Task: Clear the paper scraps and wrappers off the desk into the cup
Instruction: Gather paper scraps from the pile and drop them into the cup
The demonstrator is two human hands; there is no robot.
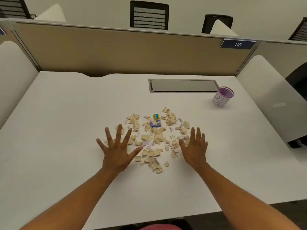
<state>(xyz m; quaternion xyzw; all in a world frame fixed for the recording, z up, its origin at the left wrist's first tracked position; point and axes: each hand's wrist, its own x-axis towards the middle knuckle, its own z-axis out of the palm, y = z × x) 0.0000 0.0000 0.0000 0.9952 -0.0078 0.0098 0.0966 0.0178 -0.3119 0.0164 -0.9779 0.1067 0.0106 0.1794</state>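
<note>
A loose pile of tan paper scraps (157, 138) lies spread on the white desk (66, 113), mixed with small white bits. Two coloured wrappers sit in its far half: a blue one (155, 124) and a yellow-and-blue one (155, 116). The cup (222, 96), a pink mesh holder with a white paper band, stands upright at the back right, well apart from the pile. My left hand (116, 149) rests flat with fingers spread at the pile's left edge. At the pile's right edge my right hand (195, 147) lies flat with fingers apart. Neither holds anything.
A grey cable hatch (183, 85) is set into the desk behind the pile, left of the cup. A tan partition (116, 52) closes the back edge, with white side dividers (269, 90) on both sides. Chairs stand beyond the partition.
</note>
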